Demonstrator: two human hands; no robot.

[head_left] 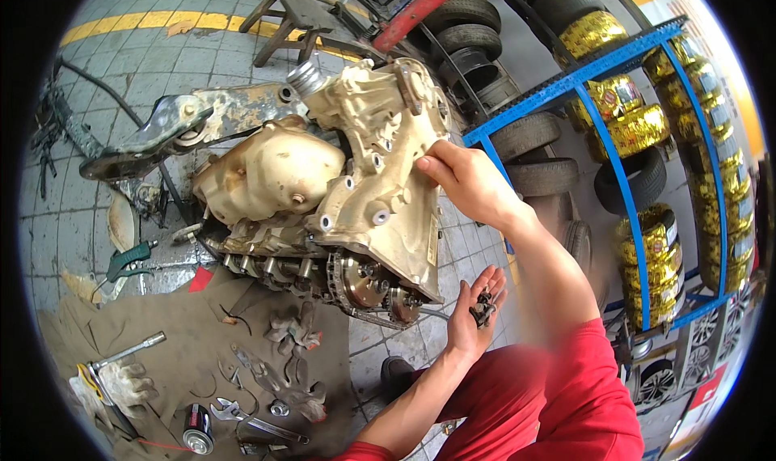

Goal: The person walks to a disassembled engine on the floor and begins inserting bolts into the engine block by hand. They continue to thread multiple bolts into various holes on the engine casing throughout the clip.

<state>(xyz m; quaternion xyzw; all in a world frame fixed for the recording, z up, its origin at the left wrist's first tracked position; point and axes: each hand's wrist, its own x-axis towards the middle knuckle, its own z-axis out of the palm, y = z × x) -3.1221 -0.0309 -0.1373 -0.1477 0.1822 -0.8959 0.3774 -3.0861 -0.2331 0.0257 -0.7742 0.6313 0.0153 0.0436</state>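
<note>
the right hand [467,182] is up in the middle of the frame, a bit to the right. its fingertips pinch the right edge of a big gold-coloured engine cover [380,178], near the top of that edge. the left hand [475,311] is lower down, just under the right arm. it is palm up and cupped, with the fingers half curled around a few small dark bolts [483,307] that lie in the palm.

the engine cover sits on the front of an oily engine [275,178] that fills the middle of the frame. more small bolts stick out of the cover. below the cover, a chain [339,291] runs around round toothed wheels [364,281], just left of the left hand.

the engine rests on a grey tiled floor [121,81]. in the lower left of the frame a dirty brown cloth [186,340] lies on the floor. on it are a wrench [255,419], a long silver socket tool [129,352], a worn glove [125,380] and a small dark can [196,429]. a green-handled tool [129,259] lies on the floor to the left of the engine.

at the top of the frame stands a small wooden stool [291,16]. on the right, a blue metal rack [622,162] holds tyres, many wrapped in shiny gold foil. more bare black tyres [525,133] lie behind the right hand.
</note>
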